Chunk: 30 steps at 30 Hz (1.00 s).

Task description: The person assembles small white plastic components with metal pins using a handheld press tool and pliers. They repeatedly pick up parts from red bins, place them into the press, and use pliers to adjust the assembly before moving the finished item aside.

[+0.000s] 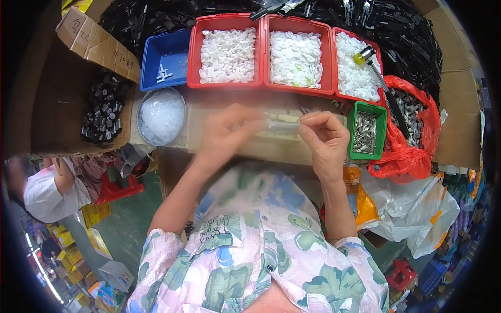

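The right hand (pixel 327 141) pinches one end of a slim pale tube (pixel 284 125) at the frame's centre, the left hand (pixel 229 130) beside it too blurred to tell its grip, a green bin (pixel 382 128) right of centre, red bins (pixel 298 89) above.

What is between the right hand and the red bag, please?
In the head view, a green bin of metal pieces lies between the right hand and red bag.
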{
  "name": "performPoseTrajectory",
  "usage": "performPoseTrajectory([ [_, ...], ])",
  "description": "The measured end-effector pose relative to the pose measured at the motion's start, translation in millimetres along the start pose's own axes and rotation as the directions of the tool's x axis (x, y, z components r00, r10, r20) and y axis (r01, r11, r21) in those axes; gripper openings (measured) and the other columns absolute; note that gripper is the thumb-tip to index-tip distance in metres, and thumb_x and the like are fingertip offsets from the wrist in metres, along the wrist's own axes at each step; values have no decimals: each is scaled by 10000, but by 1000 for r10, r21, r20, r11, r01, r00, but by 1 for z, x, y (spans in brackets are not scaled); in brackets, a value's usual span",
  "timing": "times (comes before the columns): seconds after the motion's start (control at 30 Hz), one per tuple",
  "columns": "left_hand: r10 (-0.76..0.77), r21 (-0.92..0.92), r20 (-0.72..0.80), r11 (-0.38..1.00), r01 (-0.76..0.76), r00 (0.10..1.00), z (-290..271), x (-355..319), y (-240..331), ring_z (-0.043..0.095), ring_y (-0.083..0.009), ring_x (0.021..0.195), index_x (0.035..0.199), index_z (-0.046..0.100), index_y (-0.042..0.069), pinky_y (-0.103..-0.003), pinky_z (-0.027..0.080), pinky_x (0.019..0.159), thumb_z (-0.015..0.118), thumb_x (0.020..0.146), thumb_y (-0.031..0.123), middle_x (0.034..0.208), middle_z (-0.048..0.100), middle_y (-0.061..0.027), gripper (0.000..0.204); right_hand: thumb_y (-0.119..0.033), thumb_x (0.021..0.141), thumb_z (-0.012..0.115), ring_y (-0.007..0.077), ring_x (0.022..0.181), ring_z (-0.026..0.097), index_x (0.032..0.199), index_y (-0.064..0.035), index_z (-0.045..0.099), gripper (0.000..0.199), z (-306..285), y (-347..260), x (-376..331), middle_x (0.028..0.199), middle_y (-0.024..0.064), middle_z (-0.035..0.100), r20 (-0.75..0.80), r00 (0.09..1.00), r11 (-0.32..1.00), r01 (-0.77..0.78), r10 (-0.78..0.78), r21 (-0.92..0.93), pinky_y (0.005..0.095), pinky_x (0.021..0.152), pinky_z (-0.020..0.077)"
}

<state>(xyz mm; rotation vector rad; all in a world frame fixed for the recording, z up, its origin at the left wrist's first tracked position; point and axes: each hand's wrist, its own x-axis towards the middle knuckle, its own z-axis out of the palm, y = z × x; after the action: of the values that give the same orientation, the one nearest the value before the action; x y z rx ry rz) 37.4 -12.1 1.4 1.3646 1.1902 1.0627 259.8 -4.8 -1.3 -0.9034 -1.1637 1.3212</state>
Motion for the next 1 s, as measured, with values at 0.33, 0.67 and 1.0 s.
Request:
performPoseTrajectory([
  [0.33,198,289,49,935,-204,979,7,10,-8,614,-179,893,1100,739,10,-317,494,774,791,804,66,944,696,-81,306,-29,894,746,112,778,673,924,7,665,93,-15,2,-2,844,55,698,-92,981,984,-173,169,-43,248,729,538],
  [0.67,396,514,137,755,-407,908,13,15,-22,579,-306,976,1040,725,9,-403,484,842,811,698,34,976,655,-118,354,-41,892,748,87,766,655,906,5,669,93,-33,11,-1,844,49,696,-131,960,941,-272,249,-201,230,710,537],
  [1.0,429,531,179,716,-454,886,26,24,-24,573,-287,917,995,735,21,-392,485,789,795,720,35,915,636,-103,281,-71,872,766,49,724,602,886,-13,694,94,-31,19,3,804,3,686,-97,959,920,-283,266,-273,216,658,465],
])
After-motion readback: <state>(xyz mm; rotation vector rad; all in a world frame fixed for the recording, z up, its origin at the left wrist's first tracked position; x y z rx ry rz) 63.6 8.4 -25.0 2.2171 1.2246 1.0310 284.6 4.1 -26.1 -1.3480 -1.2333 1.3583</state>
